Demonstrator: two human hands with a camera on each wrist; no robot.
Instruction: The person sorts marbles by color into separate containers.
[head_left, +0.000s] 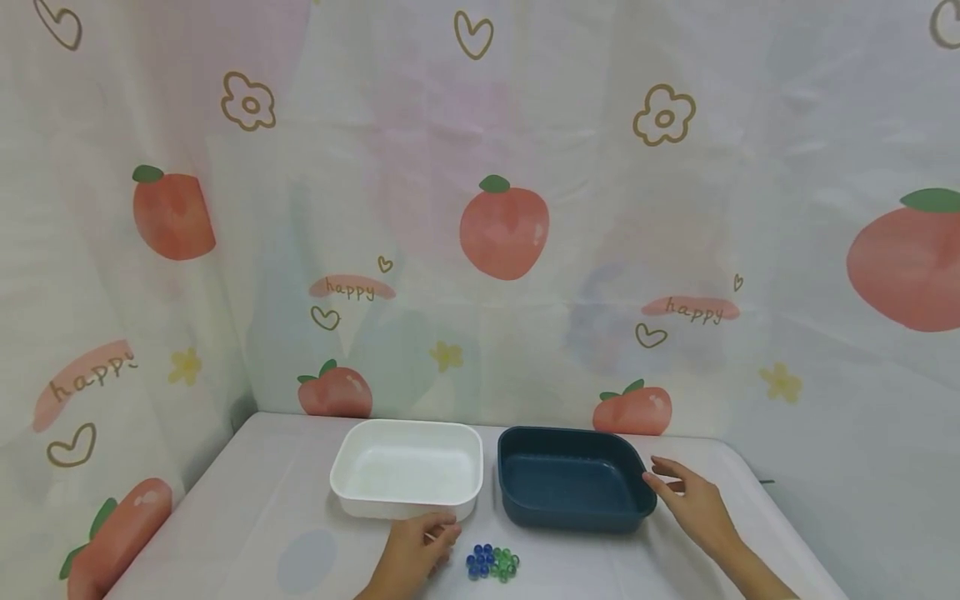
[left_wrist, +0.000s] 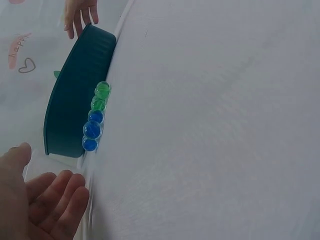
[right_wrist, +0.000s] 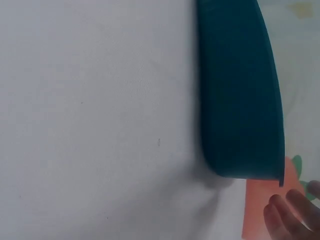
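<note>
We seem poised to begin, holding nothing.
Relaxed left hand by white tray, loose right hand by blue tray; marbles on the counter in front likely call for pinching.

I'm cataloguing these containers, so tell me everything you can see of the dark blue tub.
The dark blue tub is a shallow, open-topped rectangle with rounded corners, smooth walls and a thin rim; it looks like plastic. It stands upright and empty on the white-covered table, right of the white tub, behind the blue and green balls. The right hand is at its right end; contact is unclear.
</note>
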